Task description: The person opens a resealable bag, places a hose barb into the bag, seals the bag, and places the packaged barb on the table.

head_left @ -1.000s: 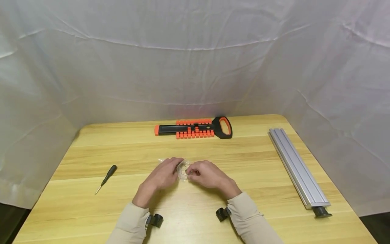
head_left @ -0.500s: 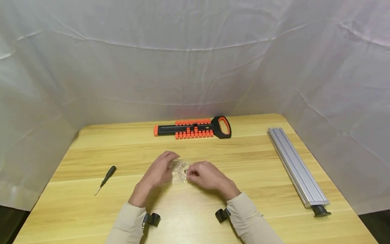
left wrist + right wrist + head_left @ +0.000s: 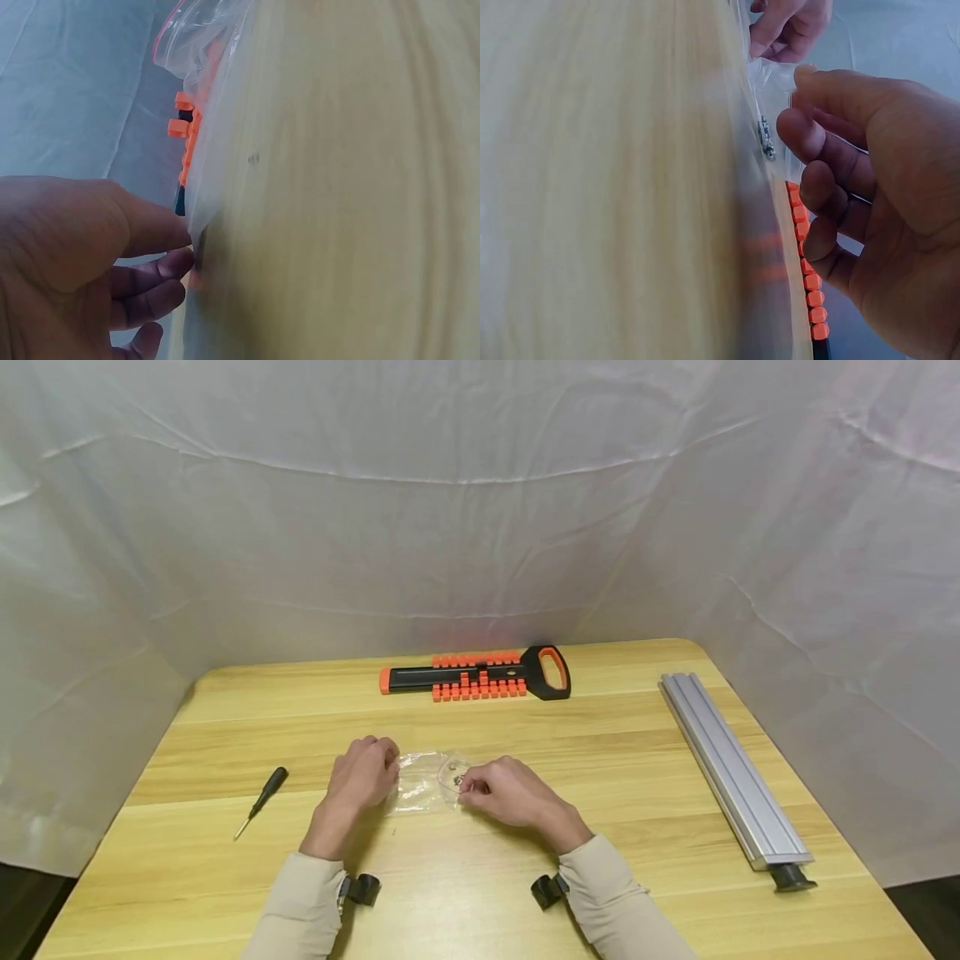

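Observation:
A clear plastic zip bag (image 3: pixel 420 785) lies stretched between my two hands at the middle of the table. My left hand (image 3: pixel 363 772) is at its left end; in the left wrist view the thumb and forefinger of that hand (image 3: pixel 90 255) pinch the bag's edge. The bag's opening, with its red seal line, bulges near the other end. My right hand (image 3: pixel 506 789) pinches the plastic there between thumb and forefinger, its other fingers curled. Several small metal screws (image 3: pixel 766 139) show in the clear plastic beside the right fingertips.
A black and orange tool with a loop handle (image 3: pixel 549 673) lies along the table's back edge. To the left is a black-handled screwdriver (image 3: pixel 266 792). A long silver ribbed metal bar (image 3: pixel 735 768) with a black end knob lies at the right. White sheeting (image 3: pixel 480 543) surrounds the table.
My left hand has moved left along the bag to its left end, uncovering more of the plastic. The right hand has stayed nearly still, holding the other end.

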`<state>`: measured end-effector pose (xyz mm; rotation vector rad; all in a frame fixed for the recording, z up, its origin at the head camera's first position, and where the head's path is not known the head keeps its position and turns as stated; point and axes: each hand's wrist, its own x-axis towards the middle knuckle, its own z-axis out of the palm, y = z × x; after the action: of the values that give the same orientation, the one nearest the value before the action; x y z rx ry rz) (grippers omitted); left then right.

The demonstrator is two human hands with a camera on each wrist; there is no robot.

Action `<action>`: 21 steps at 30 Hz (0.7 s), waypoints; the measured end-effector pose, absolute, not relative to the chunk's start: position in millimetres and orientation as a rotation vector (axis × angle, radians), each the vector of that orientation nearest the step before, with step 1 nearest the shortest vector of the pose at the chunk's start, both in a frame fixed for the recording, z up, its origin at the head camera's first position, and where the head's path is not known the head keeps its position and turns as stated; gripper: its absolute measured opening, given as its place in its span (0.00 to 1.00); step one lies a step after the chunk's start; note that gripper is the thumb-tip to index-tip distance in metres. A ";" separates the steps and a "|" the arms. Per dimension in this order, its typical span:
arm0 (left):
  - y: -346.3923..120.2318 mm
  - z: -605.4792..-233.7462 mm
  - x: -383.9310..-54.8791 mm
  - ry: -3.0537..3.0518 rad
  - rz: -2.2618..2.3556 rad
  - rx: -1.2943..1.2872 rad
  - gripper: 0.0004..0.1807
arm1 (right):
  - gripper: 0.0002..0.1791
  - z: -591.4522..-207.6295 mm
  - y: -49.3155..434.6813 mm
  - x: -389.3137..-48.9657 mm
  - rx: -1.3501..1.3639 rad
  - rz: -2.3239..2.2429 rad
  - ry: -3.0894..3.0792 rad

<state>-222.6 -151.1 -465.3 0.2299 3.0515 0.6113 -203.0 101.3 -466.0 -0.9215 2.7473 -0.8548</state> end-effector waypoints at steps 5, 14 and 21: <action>-151.1 -465.1 -224.5 3.002 0.595 0.179 0.09 | 0.04 -466.6 102.9 -202.4 -0.896 -0.844 2.746; -149.2 -464.0 -226.4 2.936 0.626 0.228 0.06 | 0.04 -466.9 108.7 -202.7 -0.854 -0.842 2.754; -145.8 -461.0 -225.4 2.930 0.780 0.291 0.04 | 0.05 -464.7 114.9 -204.6 -0.823 -0.840 2.797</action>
<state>-225.4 -145.8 -461.0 0.2909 2.9299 0.7801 -204.6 114.9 -464.7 -0.8233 2.7968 -0.8399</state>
